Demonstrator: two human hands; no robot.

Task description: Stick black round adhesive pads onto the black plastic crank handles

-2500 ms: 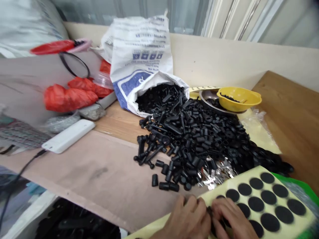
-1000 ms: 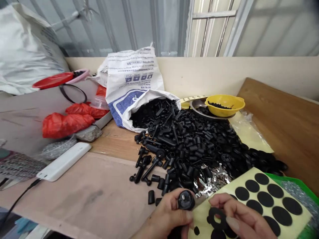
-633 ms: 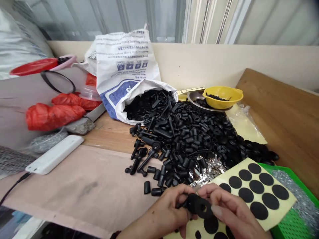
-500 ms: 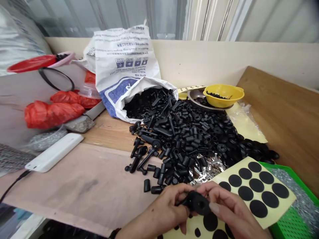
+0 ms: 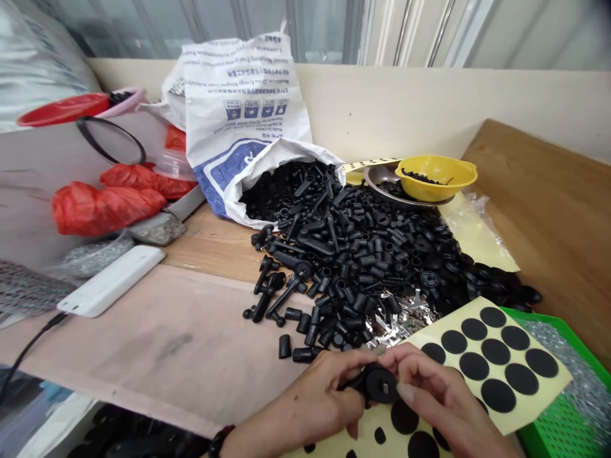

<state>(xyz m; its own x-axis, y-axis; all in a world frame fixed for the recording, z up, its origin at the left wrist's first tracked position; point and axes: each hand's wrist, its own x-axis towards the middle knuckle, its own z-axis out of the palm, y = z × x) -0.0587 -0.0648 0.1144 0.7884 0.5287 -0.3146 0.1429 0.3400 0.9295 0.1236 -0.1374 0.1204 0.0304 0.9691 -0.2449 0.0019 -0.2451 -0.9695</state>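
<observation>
Head view: the left hand (image 5: 324, 397) and the right hand (image 5: 442, 397) both pinch a squat black rubber fitting (image 5: 379, 385). It sits between them, its holed end turned up toward the camera, just above a yellow sheet of round black pads (image 5: 548, 388).

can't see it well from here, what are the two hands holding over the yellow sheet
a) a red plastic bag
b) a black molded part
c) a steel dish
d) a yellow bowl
b: the left hand and right hand both grip a black molded part with a small square opening, above the yellow sheet of black round pads.
</observation>
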